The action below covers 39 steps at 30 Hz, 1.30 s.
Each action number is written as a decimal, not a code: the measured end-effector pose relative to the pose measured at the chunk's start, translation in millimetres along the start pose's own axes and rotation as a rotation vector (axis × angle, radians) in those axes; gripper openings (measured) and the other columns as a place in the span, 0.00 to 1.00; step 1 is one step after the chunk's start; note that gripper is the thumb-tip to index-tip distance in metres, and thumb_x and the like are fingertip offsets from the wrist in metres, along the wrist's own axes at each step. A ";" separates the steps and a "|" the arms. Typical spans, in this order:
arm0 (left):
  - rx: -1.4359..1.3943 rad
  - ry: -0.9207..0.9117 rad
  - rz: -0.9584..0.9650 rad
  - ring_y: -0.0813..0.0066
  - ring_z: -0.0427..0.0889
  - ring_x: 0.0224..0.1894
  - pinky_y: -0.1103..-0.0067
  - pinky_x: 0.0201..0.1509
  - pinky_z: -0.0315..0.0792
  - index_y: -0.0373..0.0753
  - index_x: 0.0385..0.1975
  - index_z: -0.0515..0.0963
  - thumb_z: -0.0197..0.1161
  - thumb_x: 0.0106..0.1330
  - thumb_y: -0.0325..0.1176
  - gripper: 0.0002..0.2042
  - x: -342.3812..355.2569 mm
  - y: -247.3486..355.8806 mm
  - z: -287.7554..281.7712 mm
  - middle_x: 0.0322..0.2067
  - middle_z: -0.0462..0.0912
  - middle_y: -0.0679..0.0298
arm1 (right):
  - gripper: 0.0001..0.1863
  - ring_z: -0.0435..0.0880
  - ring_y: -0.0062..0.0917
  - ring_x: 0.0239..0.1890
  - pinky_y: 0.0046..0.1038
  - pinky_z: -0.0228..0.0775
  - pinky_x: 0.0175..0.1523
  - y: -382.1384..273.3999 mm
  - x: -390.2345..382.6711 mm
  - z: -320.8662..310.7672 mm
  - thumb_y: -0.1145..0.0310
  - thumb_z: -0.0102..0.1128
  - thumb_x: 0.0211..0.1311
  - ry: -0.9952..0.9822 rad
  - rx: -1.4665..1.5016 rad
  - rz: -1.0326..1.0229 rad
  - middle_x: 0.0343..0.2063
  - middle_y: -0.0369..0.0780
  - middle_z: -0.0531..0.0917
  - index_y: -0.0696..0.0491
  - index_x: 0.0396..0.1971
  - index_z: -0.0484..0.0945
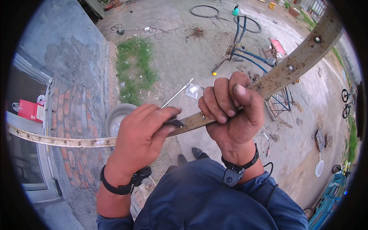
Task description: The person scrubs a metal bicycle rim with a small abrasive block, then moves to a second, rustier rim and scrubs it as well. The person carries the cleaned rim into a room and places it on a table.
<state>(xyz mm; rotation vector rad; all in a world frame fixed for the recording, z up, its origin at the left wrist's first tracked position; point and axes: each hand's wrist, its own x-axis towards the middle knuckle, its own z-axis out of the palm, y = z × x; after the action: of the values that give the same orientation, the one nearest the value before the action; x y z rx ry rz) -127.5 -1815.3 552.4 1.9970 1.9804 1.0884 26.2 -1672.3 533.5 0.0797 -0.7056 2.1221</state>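
A long curved metal strip, a rusty wheel rim [291, 67] with small holes, crosses the view from the lower left to the upper right. My right hand [234, 111] is closed around it right of centre, fingers curled over the band. My left hand [140, 136] is closed on a small dark flat piece [177, 123], too hidden to identify, pinched between thumb and fingers against the rim. The palm side of my right hand faces up; the back of my left hand shows.
Below are my shoes on concrete, a grey basin [115, 115], a metal rod [176, 92] and a plastic bag [192, 91]. A blue bicycle frame [253, 57], tyres [204, 7], tools and a grass patch [134, 65] lie beyond. A brick wall [73, 115] with a door stands left.
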 end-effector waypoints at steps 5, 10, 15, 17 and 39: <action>0.004 0.004 -0.020 0.55 0.79 0.32 0.67 0.37 0.72 0.37 0.48 0.82 0.69 0.57 0.22 0.17 -4.1 -5.5 -2.0 0.29 0.80 0.58 | 0.18 0.59 0.15 0.16 0.23 0.54 0.25 1.6 2.4 -3.9 0.61 0.55 0.69 -0.078 -0.090 0.022 0.14 0.28 0.62 0.45 0.20 0.60; 0.028 -0.052 -0.026 0.56 0.79 0.32 0.67 0.37 0.72 0.38 0.48 0.82 0.70 0.56 0.23 0.18 -1.5 -6.1 -7.8 0.30 0.81 0.58 | 0.16 0.58 0.18 0.15 0.25 0.52 0.24 -0.4 3.1 -3.3 0.67 0.56 0.65 -0.035 -0.010 -0.001 0.12 0.32 0.62 0.47 0.20 0.60; 0.044 0.012 0.012 0.56 0.79 0.32 0.67 0.37 0.72 0.38 0.48 0.83 0.70 0.56 0.23 0.18 -5.3 -3.4 1.1 0.30 0.81 0.58 | 0.16 0.58 0.17 0.15 0.25 0.52 0.24 -0.1 4.5 -5.3 0.66 0.56 0.66 -0.030 0.017 0.005 0.12 0.32 0.61 0.47 0.21 0.60; 0.069 0.039 0.045 0.56 0.79 0.33 0.67 0.36 0.72 0.39 0.48 0.83 0.70 0.56 0.23 0.18 -5.4 -2.0 3.6 0.31 0.82 0.58 | 0.16 0.58 0.17 0.15 0.25 0.52 0.24 -0.5 5.7 -6.4 0.66 0.55 0.66 -0.032 0.021 0.008 0.12 0.32 0.61 0.47 0.21 0.60; 0.149 0.135 0.086 0.57 0.79 0.32 0.67 0.35 0.71 0.38 0.48 0.83 0.71 0.54 0.22 0.20 -19.7 0.7 14.6 0.32 0.82 0.59 | 0.16 0.57 0.17 0.16 0.23 0.51 0.23 0.4 -3.8 -2.8 0.68 0.55 0.66 0.000 0.028 -0.024 0.13 0.32 0.61 0.46 0.22 0.59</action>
<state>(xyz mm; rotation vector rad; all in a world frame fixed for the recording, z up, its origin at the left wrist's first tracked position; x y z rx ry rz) -116.5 -1827.6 534.3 2.1546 2.1177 1.1547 28.8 -1673.9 529.8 0.1029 -0.6712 2.1092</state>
